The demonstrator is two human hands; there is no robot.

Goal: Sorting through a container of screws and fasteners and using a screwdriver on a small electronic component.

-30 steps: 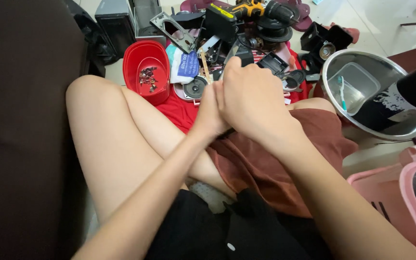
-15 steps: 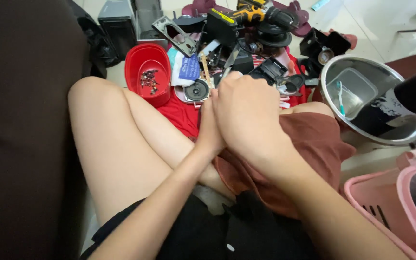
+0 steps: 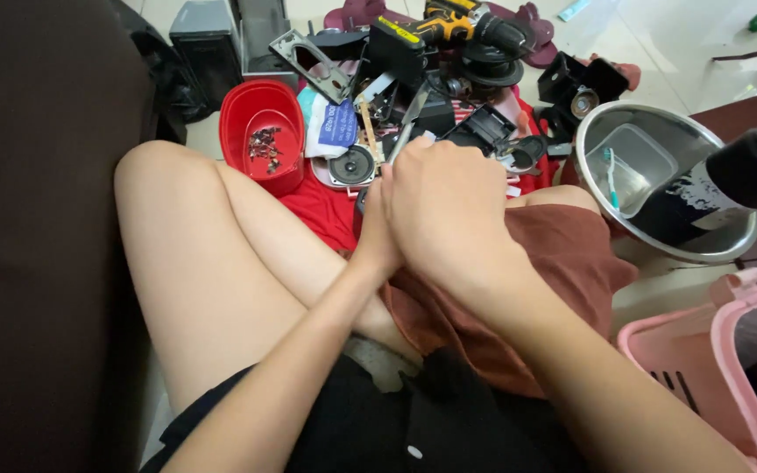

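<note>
working hands: right hand (image 3: 449, 219) laid over left hand (image 3: 377, 232), pressed together above the lap
grip: both curled shut; whatever sits inside is hidden, cannot tell
metal blade (image 3: 409, 123): pokes up from the hands
nearby: red tub (image 3: 265, 131), speaker (image 3: 351, 165), steel bowl (image 3: 659, 188)

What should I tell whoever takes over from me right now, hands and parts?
Left hand: pressed against the right, closed on something hidden.
Right hand: wrapped over the left, gripping a slim metal tool that sticks out above the fingers.
Parts: red tray of small screws ahead left; speaker beside it; yellow drill beyond; steel bowl right.
Done: cannot tell, the work is covered by the hands.
Left: likewise unclear.
</note>
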